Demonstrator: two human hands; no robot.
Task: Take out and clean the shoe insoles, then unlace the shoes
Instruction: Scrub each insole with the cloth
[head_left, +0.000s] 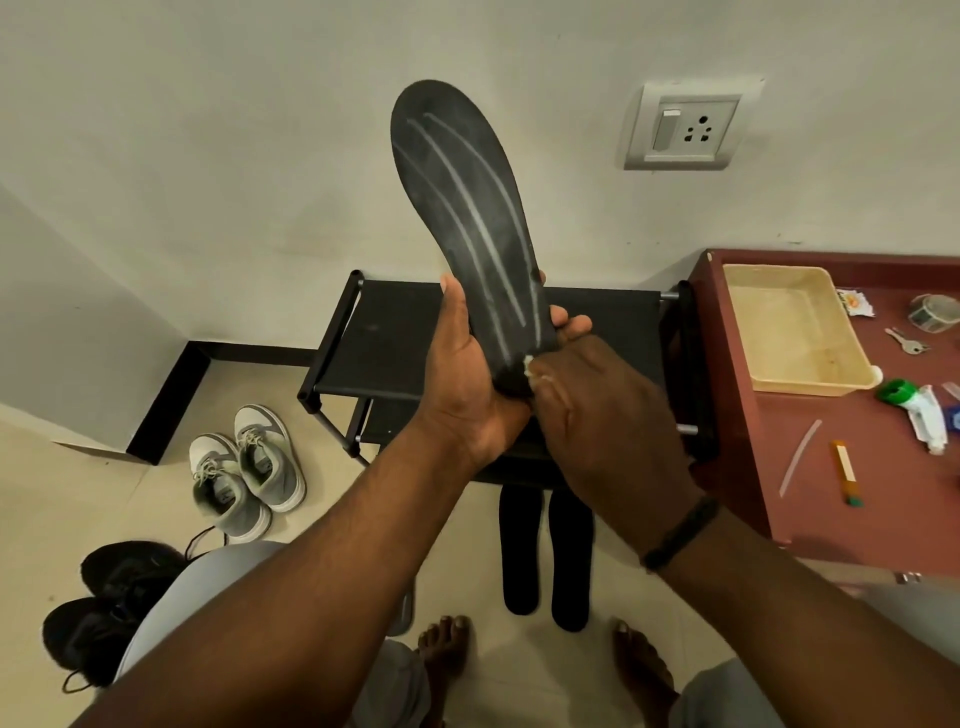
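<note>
Above the left hand, its grip holds the insole upright.

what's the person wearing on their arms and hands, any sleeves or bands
Both forearms are bare, with no sleeves in view and no gloves. The right hand has a plain black band round its wrist, narrow and matte, with no dial or markings visible. The left hand and its wrist carry nothing: no band, watch or ring that shows.

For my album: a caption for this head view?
Left hand holds a black insole upright; right hand wipes its heel.
</note>
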